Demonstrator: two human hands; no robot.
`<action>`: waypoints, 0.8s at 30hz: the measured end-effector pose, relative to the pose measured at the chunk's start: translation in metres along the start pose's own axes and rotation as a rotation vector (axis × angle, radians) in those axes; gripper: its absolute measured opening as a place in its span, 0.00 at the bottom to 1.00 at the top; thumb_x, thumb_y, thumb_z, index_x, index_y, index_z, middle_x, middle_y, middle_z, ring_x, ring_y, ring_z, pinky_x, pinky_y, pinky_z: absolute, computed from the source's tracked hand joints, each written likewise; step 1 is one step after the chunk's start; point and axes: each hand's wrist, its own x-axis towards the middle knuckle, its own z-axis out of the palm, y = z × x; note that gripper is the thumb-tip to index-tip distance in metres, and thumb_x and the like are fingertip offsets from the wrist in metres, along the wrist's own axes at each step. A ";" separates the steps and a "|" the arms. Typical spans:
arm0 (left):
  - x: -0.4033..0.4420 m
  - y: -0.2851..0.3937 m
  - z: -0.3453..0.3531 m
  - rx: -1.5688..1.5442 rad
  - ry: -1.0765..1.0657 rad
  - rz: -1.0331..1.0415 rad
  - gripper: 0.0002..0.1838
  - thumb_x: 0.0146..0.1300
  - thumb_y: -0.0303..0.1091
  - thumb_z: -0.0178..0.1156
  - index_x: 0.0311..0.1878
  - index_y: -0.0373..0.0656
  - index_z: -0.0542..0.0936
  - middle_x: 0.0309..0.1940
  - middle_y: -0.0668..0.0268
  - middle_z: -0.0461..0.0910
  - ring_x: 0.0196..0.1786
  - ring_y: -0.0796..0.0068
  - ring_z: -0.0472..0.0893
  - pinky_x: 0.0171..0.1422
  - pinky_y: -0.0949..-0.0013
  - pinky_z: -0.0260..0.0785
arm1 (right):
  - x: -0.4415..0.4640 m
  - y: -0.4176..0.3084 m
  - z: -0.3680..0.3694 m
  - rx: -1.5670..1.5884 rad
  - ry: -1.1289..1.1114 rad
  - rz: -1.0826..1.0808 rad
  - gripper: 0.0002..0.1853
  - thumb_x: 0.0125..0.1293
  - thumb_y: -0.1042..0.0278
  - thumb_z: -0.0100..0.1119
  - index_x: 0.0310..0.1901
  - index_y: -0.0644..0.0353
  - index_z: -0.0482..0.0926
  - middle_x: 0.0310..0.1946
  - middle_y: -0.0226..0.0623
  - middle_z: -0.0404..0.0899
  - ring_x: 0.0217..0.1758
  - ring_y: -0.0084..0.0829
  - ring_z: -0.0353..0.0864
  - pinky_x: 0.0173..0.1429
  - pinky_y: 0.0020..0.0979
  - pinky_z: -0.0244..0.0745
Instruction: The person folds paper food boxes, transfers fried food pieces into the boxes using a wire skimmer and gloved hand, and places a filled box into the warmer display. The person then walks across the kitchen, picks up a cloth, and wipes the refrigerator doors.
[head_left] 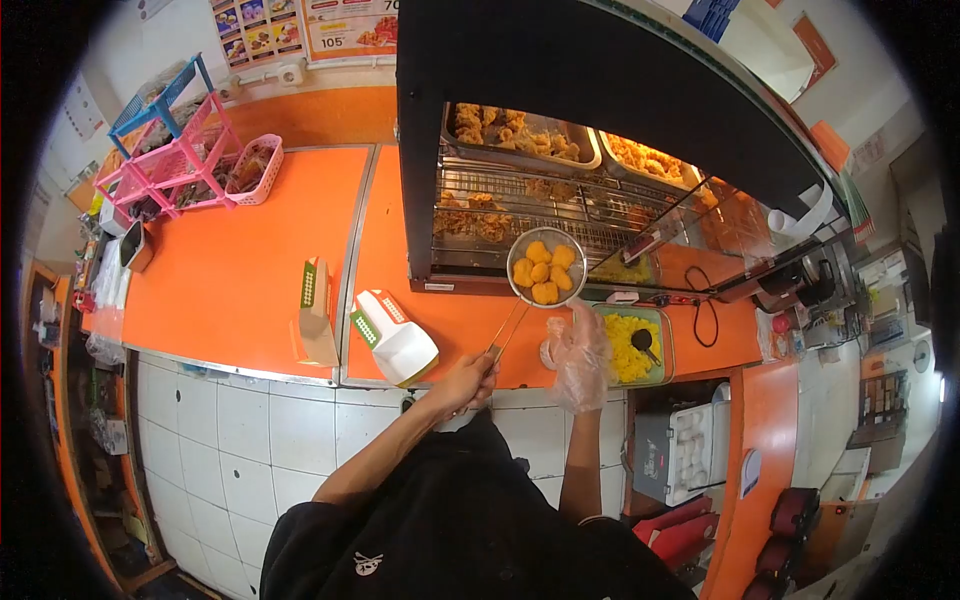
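left hand (468, 385) gripping a strainer (545, 268) of nuggets (540, 272) over the counter (240, 270), gloved right hand (582, 358) just beside, not clear if it's gripping anything

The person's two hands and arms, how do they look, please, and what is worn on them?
The right hand wears a loose, wrinkled, see-through plastic glove that ends about the wrist. The left hand has no glove. Both forearms are uncovered. The top is plain black, with a small white emblem like a skull with crossed bones.
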 end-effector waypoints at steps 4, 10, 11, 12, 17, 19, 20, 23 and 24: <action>-0.038 -0.016 -0.014 0.041 0.011 -0.019 0.16 0.75 0.45 0.37 0.36 0.44 0.66 0.17 0.74 0.61 0.14 0.85 0.58 0.14 0.78 0.52 | 0.003 -0.022 0.016 -0.259 -0.056 -0.084 0.25 0.64 0.61 0.56 0.62 0.52 0.66 0.60 0.47 0.63 0.60 0.48 0.69 0.59 0.43 0.69; -0.081 -0.039 -0.036 -0.017 0.102 -0.095 0.16 0.75 0.44 0.37 0.36 0.44 0.67 0.19 0.73 0.63 0.14 0.84 0.59 0.15 0.78 0.52 | -0.015 -0.028 0.069 -0.420 -0.280 -0.209 0.29 0.59 0.63 0.59 0.63 0.49 0.66 0.59 0.53 0.61 0.57 0.54 0.69 0.59 0.45 0.69; -0.087 -0.044 -0.039 -0.038 0.118 -0.091 0.16 0.75 0.44 0.37 0.36 0.44 0.67 0.19 0.73 0.63 0.14 0.84 0.59 0.15 0.78 0.52 | -0.018 -0.032 0.076 -0.416 -0.300 -0.215 0.29 0.59 0.63 0.59 0.63 0.49 0.66 0.59 0.53 0.61 0.57 0.54 0.69 0.59 0.45 0.69; -0.091 -0.048 -0.043 -0.053 0.130 -0.096 0.16 0.75 0.44 0.37 0.36 0.44 0.67 0.19 0.73 0.63 0.14 0.84 0.59 0.15 0.78 0.52 | -0.018 -0.037 0.082 -0.357 -0.376 -0.138 0.30 0.59 0.62 0.59 0.64 0.48 0.65 0.59 0.53 0.61 0.57 0.54 0.69 0.59 0.46 0.68; -0.105 -0.068 -0.062 -0.050 0.206 -0.034 0.16 0.75 0.45 0.38 0.37 0.44 0.67 0.19 0.73 0.63 0.15 0.83 0.60 0.15 0.77 0.51 | -0.023 -0.061 0.113 -0.335 -0.489 -0.124 0.30 0.59 0.62 0.60 0.63 0.49 0.65 0.55 0.52 0.62 0.55 0.54 0.69 0.59 0.48 0.68; -0.110 -0.070 -0.067 -0.061 0.221 -0.035 0.16 0.75 0.45 0.37 0.37 0.44 0.67 0.19 0.73 0.63 0.15 0.83 0.60 0.15 0.77 0.50 | -0.026 -0.064 0.128 -0.384 -0.450 -0.152 0.27 0.59 0.63 0.59 0.61 0.51 0.66 0.56 0.53 0.61 0.55 0.54 0.69 0.58 0.48 0.68; -0.112 -0.070 -0.069 -0.064 0.227 -0.034 0.16 0.75 0.44 0.37 0.37 0.44 0.67 0.19 0.73 0.62 0.15 0.84 0.60 0.15 0.77 0.50 | -0.027 -0.068 0.133 -0.384 -0.456 -0.157 0.27 0.59 0.63 0.59 0.61 0.51 0.66 0.56 0.53 0.61 0.55 0.54 0.69 0.58 0.48 0.68; -0.119 -0.066 -0.073 -0.035 0.252 -0.020 0.16 0.75 0.42 0.36 0.36 0.43 0.66 0.19 0.72 0.63 0.15 0.84 0.60 0.15 0.77 0.53 | -0.027 -0.076 0.143 -0.307 -0.425 -0.164 0.25 0.60 0.64 0.57 0.59 0.53 0.67 0.56 0.53 0.61 0.56 0.55 0.68 0.58 0.48 0.68; -0.120 -0.068 -0.075 -0.039 0.257 -0.019 0.16 0.75 0.42 0.36 0.36 0.43 0.66 0.19 0.72 0.63 0.15 0.84 0.60 0.15 0.77 0.53 | -0.026 -0.078 0.146 -0.272 -0.436 -0.167 0.24 0.60 0.63 0.56 0.59 0.54 0.67 0.56 0.54 0.60 0.57 0.55 0.67 0.58 0.49 0.67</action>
